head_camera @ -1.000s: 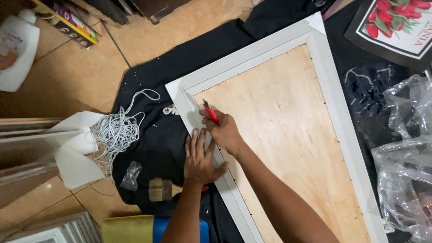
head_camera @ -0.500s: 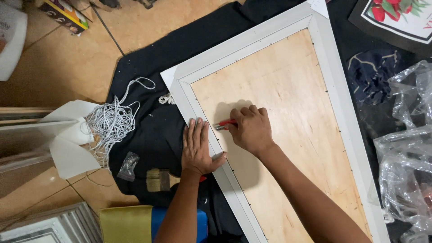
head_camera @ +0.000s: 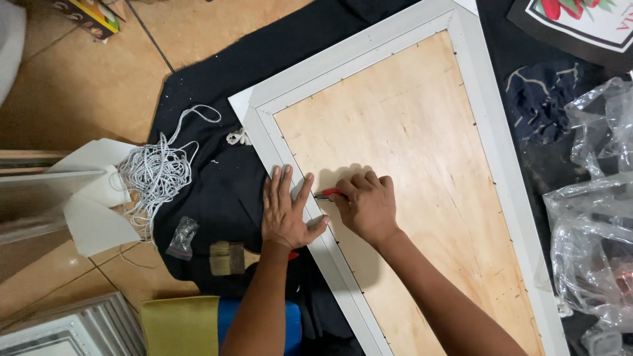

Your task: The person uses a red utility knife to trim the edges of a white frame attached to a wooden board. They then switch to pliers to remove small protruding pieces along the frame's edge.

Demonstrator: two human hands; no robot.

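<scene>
Frame (head_camera: pixel 488 151) lies on cloth (head_camera: pixel 217 178); cord (head_camera: pixel 155 175) left of it, bags (head_camera: pixel 593 217) right, prob. touching.

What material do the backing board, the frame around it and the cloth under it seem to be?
Backing board: looks like thin plywood, bare and matt, with pale grain.
Frame: smooth white-grey moulding, perhaps painted wood or plastic; I cannot tell which.
Cloth: soft black fabric, creased.

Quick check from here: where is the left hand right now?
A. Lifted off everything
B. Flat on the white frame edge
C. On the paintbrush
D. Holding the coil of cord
B. The left hand lies palm-down, fingers spread, on the frame beside the board, while the right hand holds a red-handled tool.
</scene>
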